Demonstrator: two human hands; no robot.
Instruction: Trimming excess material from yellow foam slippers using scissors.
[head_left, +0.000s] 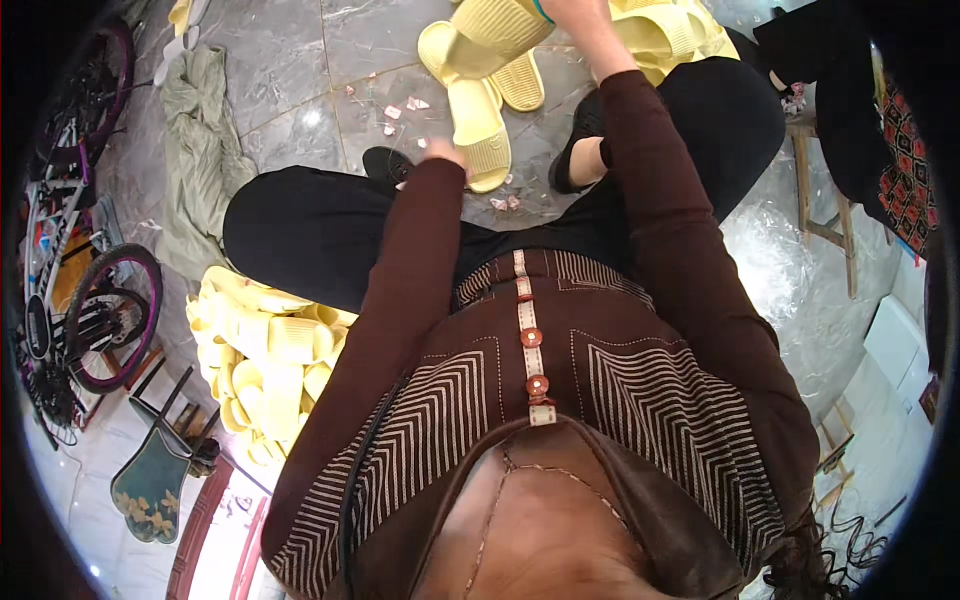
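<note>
My right hand [582,22], partly cut off by the top edge, is closed at the side of a raised yellow slipper [495,38]. A thin teal strip [543,10] shows beside its fingers; what it belongs to is hidden. Lower and to the left, my left hand [441,152] is smeared by motion, and its fingers cannot be made out. Next to it, a yellow slipper [480,125] lies on the floor. Another yellow slipper [523,82] lies just to its right, partly covered by the raised one.
Yellow slippers pile up at upper right [665,35] and beside my left leg [275,345]. Pinkish scraps [392,112] litter the grey tiles. A grey-green cloth [195,140] and bicycle [100,310] are on the left, a wooden stool [825,200] on the right.
</note>
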